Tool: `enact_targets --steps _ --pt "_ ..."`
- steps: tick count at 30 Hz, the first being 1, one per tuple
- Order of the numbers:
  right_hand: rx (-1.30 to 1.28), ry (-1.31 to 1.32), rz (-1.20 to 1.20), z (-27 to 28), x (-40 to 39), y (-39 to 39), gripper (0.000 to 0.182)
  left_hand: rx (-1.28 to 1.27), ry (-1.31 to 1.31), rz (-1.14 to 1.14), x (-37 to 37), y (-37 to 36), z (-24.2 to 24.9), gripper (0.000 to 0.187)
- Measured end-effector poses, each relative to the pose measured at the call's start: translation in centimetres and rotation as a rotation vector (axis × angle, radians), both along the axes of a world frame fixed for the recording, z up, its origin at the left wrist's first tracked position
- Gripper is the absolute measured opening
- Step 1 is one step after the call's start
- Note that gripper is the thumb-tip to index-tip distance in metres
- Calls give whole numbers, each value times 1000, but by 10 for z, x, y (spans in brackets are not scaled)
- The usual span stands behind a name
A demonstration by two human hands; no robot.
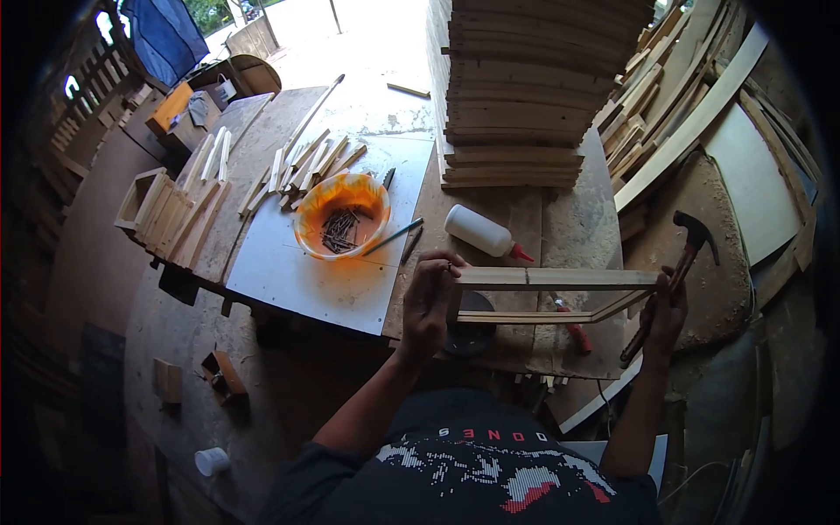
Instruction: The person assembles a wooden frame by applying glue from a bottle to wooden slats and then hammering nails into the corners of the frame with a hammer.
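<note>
Over the workbench (516, 353), both hands close their grip on the wooden frame (560, 279), the right also on the hammer (687, 254).

Blue sheet (166, 39) upper left, white tub (212, 461) lower left, curved board (703, 122) right

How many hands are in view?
2: the left hand at the left end of the wooden frame, the right hand at its right end, also holding a claw hammer.
</note>
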State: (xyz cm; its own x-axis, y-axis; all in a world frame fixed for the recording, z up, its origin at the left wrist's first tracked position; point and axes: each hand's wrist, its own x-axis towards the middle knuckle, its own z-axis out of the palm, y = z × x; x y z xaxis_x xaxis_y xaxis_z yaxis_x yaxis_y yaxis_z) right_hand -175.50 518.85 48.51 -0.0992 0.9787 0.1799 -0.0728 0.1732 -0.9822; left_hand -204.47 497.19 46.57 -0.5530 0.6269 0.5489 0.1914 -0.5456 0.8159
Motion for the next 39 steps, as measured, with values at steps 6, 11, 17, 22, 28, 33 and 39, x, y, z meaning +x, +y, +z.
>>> enact_targets --steps 6,11,17,22,28,33,39 --pt "357 -337 -319 24 -20 -24 24 5 12 69 8 0 -3 9" --pt "295 -231 135 51 -72 -87 21 25 -68 43 10 0 -5 8" --pt "195 -254 464 48 -146 -141 28 43 -38 14 7 -2 -12 8" --pt "132 -338 461 38 -156 -141 24 115 -41 29 7 1 -30 26" --pt "128 -369 462 35 -156 -139 21 -6 -248 34 17 -3 -44 39" --pt "108 -404 447 40 -157 -143 22 36 -287 0 16 0 -45 32" --pt "155 -408 451 37 -159 -141 22 92 -399 -44 18 -1 -40 31"
